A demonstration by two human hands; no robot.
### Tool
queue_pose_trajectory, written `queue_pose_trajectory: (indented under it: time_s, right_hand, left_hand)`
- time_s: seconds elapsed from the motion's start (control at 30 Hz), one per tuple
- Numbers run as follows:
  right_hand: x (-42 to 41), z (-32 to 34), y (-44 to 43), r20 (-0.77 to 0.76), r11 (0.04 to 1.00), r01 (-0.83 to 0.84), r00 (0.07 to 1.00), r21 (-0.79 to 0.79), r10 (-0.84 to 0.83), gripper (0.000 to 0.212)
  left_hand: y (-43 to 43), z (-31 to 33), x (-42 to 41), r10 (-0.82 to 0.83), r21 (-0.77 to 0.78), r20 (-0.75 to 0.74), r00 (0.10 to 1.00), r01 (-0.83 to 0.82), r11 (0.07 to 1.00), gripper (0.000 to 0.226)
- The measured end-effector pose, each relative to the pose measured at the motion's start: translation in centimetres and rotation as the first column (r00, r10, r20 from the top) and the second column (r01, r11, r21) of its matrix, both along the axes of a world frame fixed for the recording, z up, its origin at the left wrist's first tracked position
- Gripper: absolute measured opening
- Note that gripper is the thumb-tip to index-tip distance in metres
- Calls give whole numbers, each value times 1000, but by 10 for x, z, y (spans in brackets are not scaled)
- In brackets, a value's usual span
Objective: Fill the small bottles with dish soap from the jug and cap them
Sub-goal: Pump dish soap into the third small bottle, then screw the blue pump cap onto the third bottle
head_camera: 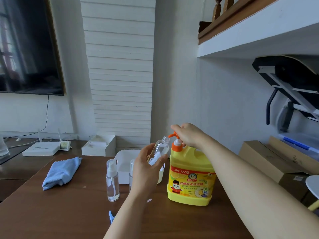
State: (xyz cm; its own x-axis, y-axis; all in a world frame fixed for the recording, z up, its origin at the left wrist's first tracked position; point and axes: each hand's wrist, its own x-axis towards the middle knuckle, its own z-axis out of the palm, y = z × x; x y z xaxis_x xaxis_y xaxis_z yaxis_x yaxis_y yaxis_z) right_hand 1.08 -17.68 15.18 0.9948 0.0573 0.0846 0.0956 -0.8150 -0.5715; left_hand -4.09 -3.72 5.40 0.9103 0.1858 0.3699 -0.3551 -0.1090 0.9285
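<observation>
Left hand (146,168): curled round uncapped clear bottle (162,147), tilted, mouth just beside nozzle of orange pump (176,143). Right hand (189,135): fingers curled over pump, atop yellow jug (189,180) on table (69,213). Capped bottle (112,182) upright, left.

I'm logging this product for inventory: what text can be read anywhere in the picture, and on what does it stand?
"多送 127克": red band on the label of the yellow jug.
"白猫": red brand name, same label.
"柠檬红茶洗洁精": line under the brand.
Smaller lines lower on the label: too small to read.
Print on the white box and the small display beside it: blurred.
</observation>
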Motion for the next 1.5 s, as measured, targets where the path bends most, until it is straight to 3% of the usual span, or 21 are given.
queue_pose_trajectory:
  time_s: [0.4,0.53,0.77,0.87,0.97,1.07,1.13,1.33,1.5]
  right_hand:
    - [-19,-6,-13,80,995,37,996,95,-45,38]
    - [-28,-12,-22,82,998,48,995,39,-51,32]
    - [-42,-32,-21,477,991,111,877,-78,-60,52]
    - [-49,-41,-17,545,995,87,837,-55,-43,39]
    - [-59,-49,-7,438,999,-49,898,18,36,26]
    - [-67,-64,8,185,965,-224,963,136,197,31]
    - [-70,-76,19,107,938,-265,963,225,247,33]
    - [-77,-104,47,52,837,-316,943,447,328,25]
    - [-79,-123,60,69,841,-284,956,460,285,32]
  left_hand:
    - [2,2,-13,-3,-29,-42,999,1,1000,35]
    - [3,2,-19,-2,-17,-42,999,2,1000,39]
    - [9,-2,-32,-12,17,-74,997,14,1000,38]
    - [16,-2,-40,-7,30,-82,997,10,1000,35]
    - [23,-6,-45,9,35,-118,993,-5,999,34]
    - [31,-8,-52,29,22,-136,990,-26,999,36]
    - [35,-8,-58,29,26,-139,990,-26,999,33]
    - [46,-16,-65,13,23,-172,985,-9,1000,39]
    - [61,-27,-63,10,48,-225,974,0,999,39]
